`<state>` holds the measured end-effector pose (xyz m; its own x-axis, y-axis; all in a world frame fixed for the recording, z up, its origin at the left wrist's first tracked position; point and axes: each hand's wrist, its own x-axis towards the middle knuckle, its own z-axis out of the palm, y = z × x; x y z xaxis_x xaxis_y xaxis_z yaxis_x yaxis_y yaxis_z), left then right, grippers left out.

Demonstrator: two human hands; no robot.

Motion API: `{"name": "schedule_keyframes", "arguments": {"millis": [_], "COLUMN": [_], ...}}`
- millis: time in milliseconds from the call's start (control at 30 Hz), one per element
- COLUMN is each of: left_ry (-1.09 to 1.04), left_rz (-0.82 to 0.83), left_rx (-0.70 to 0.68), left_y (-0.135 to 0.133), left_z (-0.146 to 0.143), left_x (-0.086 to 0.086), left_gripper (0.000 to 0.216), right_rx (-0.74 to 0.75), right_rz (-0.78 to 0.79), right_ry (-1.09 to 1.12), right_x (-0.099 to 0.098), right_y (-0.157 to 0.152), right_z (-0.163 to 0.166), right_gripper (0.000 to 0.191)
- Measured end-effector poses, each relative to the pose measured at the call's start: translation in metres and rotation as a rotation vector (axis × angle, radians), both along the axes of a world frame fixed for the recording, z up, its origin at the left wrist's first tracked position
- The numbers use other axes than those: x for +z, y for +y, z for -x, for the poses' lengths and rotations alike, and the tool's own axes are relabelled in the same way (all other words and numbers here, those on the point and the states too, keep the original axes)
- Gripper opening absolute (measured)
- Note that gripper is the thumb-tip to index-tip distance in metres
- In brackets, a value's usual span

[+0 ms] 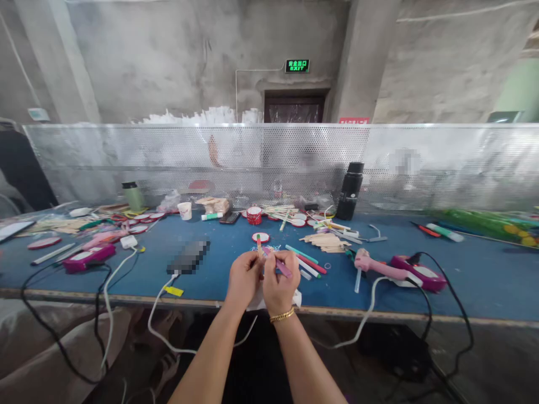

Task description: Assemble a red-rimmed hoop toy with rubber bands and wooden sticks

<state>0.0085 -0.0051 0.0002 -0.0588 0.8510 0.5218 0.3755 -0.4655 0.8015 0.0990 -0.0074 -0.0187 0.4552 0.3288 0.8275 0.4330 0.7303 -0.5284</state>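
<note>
My left hand (245,274) is closed on a small wooden craft stick (259,244) held upright, its upper part coloured red and green. In my right hand (282,283) is a purple marker (283,269), gripped like a pen, its front end close to the stick. Whether the tip touches the wood cannot be made out. Just beyond my hands lies a round white disc with a red rim (260,237). Several markers lie right of my right hand, among them a red marker (309,262) and a teal marker (300,252).
A pile of craft sticks (326,242) lies to the right, near a pink glue gun (374,266) with a white cable. A phone (188,257) is on the left, its cable hanging over the table edge. A black bottle (350,191) and a paper cup (185,211) stand farther back.
</note>
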Motion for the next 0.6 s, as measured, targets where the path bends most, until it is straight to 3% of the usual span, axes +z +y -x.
{"name": "schedule_keyframes", "arguments": {"millis": [300,600], "left_ry": [-0.012,0.016], "left_rz": [0.022,0.050], "left_rx": [-0.016,-0.003], "left_y": [-0.0007,-0.0024], "left_z": [-0.0014,0.0005], "left_x": [0.0005,-0.0042], "left_gripper": [0.030,0.030], "right_rx": [0.035,-0.001], "right_rz": [-0.019,0.068], "right_ry": [-0.002,0.092], "right_x": [0.0014,-0.0063], "right_y": [-0.0013,0.0041], "right_z": [0.0006,0.0002], "right_gripper": [0.015,0.018]}}
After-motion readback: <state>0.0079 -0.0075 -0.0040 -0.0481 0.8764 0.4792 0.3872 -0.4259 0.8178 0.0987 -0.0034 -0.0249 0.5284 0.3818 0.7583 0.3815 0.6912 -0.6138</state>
